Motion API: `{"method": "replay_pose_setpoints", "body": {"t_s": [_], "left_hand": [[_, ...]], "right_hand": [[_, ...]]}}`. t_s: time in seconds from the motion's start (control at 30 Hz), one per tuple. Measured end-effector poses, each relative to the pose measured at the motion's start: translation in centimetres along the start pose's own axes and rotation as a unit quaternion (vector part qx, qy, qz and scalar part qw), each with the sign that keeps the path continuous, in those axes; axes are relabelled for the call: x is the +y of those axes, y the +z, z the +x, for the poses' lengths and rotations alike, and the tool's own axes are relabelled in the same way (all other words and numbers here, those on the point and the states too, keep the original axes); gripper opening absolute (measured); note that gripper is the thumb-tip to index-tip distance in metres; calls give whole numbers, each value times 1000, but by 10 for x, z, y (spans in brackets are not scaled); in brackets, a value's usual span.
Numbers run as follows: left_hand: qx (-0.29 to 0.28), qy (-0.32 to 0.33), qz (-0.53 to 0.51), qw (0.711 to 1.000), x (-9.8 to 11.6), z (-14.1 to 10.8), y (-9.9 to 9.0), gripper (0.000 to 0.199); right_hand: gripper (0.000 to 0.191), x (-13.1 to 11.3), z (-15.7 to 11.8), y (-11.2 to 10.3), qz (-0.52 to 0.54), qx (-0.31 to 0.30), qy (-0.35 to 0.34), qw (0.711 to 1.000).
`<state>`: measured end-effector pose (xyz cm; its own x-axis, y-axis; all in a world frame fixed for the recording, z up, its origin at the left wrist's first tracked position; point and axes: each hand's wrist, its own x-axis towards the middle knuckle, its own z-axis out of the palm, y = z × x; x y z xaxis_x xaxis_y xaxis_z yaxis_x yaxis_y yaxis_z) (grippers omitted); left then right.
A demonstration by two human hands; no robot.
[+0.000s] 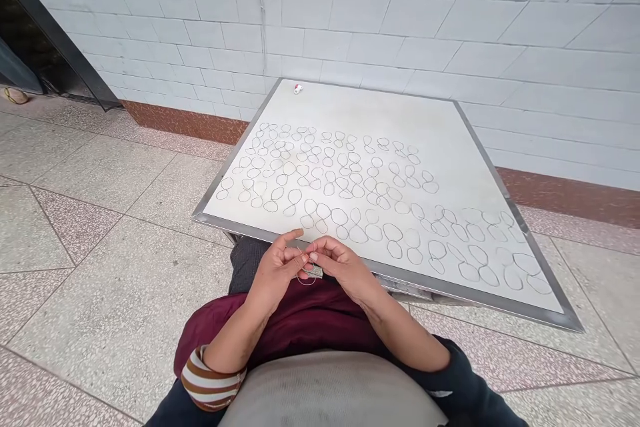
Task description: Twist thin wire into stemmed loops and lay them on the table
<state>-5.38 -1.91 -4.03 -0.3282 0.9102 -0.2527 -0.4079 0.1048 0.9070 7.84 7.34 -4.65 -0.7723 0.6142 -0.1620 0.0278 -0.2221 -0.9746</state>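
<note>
Both hands meet above my lap, just in front of the near edge of a white table (370, 107). My left hand (280, 263) pinches a thin wire loop (307, 283) between thumb and fingers, with its index finger raised. Touching it from the right, my right hand (337, 260) is closed in a pinch at the top of the same loop. Behind the loop shows a small grey-green piece (315, 272); what supports it is unclear. Many thin wire figure-eight shapes (393, 240) lie in rows across the table.
A small white and red object (298, 89) lies at the table's far left corner. The table has a grey metal rim (400, 278) and stands by a tiled wall (350, 10). At the far left, part of a person's foot (16, 95) shows near a dark doorway.
</note>
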Motion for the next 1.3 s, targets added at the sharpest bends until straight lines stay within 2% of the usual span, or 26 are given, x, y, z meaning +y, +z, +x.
{"method": "replay_pose_setpoints", "body": {"t_s": [0.2, 0.5, 0.8, 1.1, 1.3], "left_hand": [[-12, 23, -6, 1000, -3, -3, 3, 68], [18, 19, 45, 999, -3, -7, 6, 63], [-2, 34, 7, 999, -9, -10, 5, 61], [34, 50, 27, 998, -10, -12, 5, 56], [30, 70, 26, 997, -11, -13, 3, 54]], "right_hand": [[26, 1, 0, 2, 5, 21, -5, 1000], [32, 8, -2, 0, -2, 4, 8, 1000], [32, 7, -2, 3, -3, 10, -7, 1000], [28, 11, -1, 7, 12, 15, -5, 1000], [26, 9, -2, 10, 15, 16, -8, 1000]]}}
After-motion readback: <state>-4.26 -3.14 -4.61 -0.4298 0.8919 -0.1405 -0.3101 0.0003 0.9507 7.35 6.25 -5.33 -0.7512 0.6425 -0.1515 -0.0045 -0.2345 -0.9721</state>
